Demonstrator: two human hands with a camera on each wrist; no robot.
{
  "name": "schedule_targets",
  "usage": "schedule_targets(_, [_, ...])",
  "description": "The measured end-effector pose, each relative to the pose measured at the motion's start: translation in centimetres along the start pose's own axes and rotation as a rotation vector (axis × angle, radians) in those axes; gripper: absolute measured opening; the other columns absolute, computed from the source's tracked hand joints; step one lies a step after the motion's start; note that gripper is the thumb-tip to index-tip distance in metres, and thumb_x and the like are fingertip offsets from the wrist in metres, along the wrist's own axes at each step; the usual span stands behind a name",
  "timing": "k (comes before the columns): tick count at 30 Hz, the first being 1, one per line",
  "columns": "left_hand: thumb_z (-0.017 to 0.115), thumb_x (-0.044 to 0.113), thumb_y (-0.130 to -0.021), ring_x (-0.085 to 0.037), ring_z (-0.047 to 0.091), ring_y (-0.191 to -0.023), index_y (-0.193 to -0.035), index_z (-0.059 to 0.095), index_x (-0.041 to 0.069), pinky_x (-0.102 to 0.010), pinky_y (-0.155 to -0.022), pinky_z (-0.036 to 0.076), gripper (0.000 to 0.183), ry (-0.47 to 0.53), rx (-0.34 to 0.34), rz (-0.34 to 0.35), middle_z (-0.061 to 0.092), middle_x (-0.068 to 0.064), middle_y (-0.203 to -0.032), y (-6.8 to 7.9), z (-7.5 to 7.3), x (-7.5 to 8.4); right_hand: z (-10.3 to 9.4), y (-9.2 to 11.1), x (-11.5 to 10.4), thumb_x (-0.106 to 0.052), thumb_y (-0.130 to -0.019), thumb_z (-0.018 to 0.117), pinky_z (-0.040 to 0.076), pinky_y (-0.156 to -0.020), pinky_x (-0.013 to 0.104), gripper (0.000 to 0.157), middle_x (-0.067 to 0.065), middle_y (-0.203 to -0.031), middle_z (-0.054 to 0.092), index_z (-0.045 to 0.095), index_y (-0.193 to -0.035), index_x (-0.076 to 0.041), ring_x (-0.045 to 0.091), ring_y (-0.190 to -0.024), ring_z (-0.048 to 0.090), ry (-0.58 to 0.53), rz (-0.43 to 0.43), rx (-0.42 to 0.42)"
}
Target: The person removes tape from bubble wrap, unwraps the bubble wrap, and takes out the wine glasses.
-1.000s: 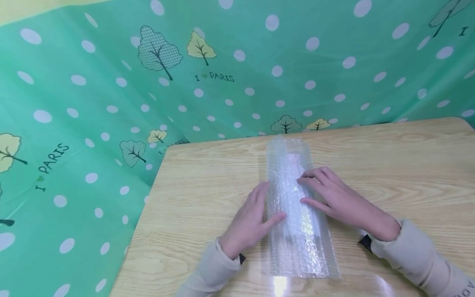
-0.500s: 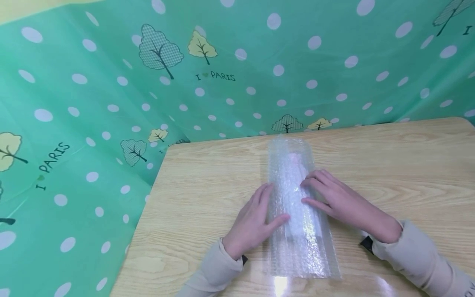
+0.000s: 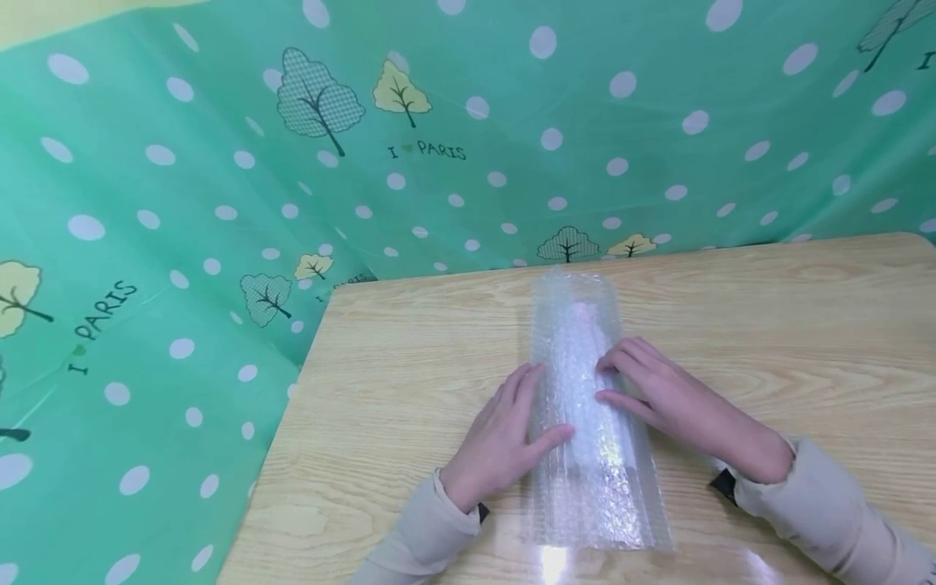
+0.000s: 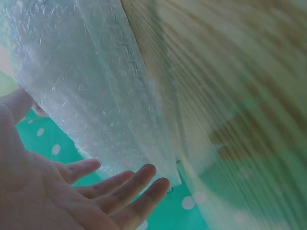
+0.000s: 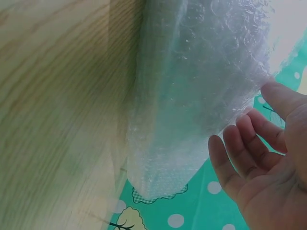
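Note:
A long bundle of clear bubble wrap (image 3: 574, 357) lies lengthwise on the wooden table. Through its layers shows something whitish, with a faint pink patch near the far end; its kind is blurred by the plastic. My left hand (image 3: 493, 447) rests along the bundle's left side, thumb laid on top and fingers extended at the edge. On the other side my right hand (image 3: 654, 390) touches the upper surface with thumb and fingertips, the fingers loosely bent. In the right wrist view, the fingertips meet the bubble wrap (image 5: 201, 81); the left wrist view shows the left fingers (image 4: 139, 184) spread beside it.
The light wooden table (image 3: 395, 366) extends to both sides of the bundle. Behind it and to the left hangs a green polka-dot cloth (image 3: 439, 81) printed with trees. The bundle's far end comes close to the table's back edge.
The left hand has shifted slightly right and its thumb lies a little farther over the bundle. The right hand stays nearly in place, and the bundle has hardly moved.

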State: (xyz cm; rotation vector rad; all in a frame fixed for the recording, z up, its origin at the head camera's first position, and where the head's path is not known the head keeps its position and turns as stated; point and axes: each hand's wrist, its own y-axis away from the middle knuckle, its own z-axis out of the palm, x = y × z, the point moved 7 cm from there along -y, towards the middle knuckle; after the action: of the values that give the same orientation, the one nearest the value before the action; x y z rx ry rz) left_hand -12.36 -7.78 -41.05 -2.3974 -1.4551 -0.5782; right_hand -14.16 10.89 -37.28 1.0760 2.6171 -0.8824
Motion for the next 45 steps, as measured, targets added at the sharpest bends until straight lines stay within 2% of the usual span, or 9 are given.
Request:
schedule_targets(9, [0.037,0.073,-0.094,-0.027,0.032,-0.146,-0.16,0.015,0.018,-0.047,-0.116,0.036,0.089,0.006,-0.019,-0.013,0.025,-0.011,-0.162,0.41,0.0,0.01,0.32,0.19,-0.3,-0.022,-0.09,0.072,0.053,-0.086,0.027,0.027,-0.004,-0.11,0.057,0.062,-0.112,-0.009,0.008,-0.102,0.053,-0.028,0.025,-0.009])
schedule_targets(16, [0.036,0.074,-0.094,-0.027,0.031,-0.147,-0.16,0.014,0.019,-0.047,-0.117,0.035,0.089,0.003,-0.019,-0.015,0.024,-0.01,-0.162,0.35,-0.04,0.02,-0.02,0.27,-0.49,-0.031,-0.092,0.069,0.056,-0.082,0.033,0.036,0.003,-0.108,0.059,0.061,-0.114,-0.003,0.014,-0.098,0.055,0.076,-0.005,0.019])
schedule_targets(23, [0.036,0.074,-0.093,-0.027,0.031,-0.147,-0.16,0.012,0.02,-0.047,-0.116,0.036,0.09,-0.005,-0.02,-0.02,0.023,-0.01,-0.163,0.17,-0.07,-0.05,-0.02,0.1,-0.34,-0.027,-0.091,0.071,0.054,-0.075,0.028,0.027,-0.001,-0.101,0.057,0.06,-0.106,-0.006,0.009,-0.091,0.051,0.068,-0.003,0.011])
schedule_targets(35, [0.036,0.074,-0.093,-0.026,0.031,-0.147,-0.16,0.011,0.022,-0.046,-0.117,0.036,0.088,0.014,-0.028,-0.021,0.024,-0.01,-0.162,0.04,0.04,-0.12,0.3,0.04,0.04,-0.023,-0.093,0.07,0.049,-0.073,0.027,0.023,-0.004,-0.097,0.053,0.055,-0.102,-0.009,0.007,-0.088,0.045,0.032,0.057,-0.041])
schedule_targets(45, [0.036,0.073,-0.094,-0.025,0.031,-0.147,-0.16,0.012,0.02,-0.045,-0.117,0.036,0.088,0.014,-0.026,-0.018,0.025,-0.009,-0.162,0.01,-0.07,-0.09,0.39,-0.08,0.19,-0.024,-0.094,0.068,0.046,-0.071,0.024,0.022,-0.006,-0.094,0.048,0.052,-0.101,-0.011,0.006,-0.087,0.041,0.018,0.066,-0.06])
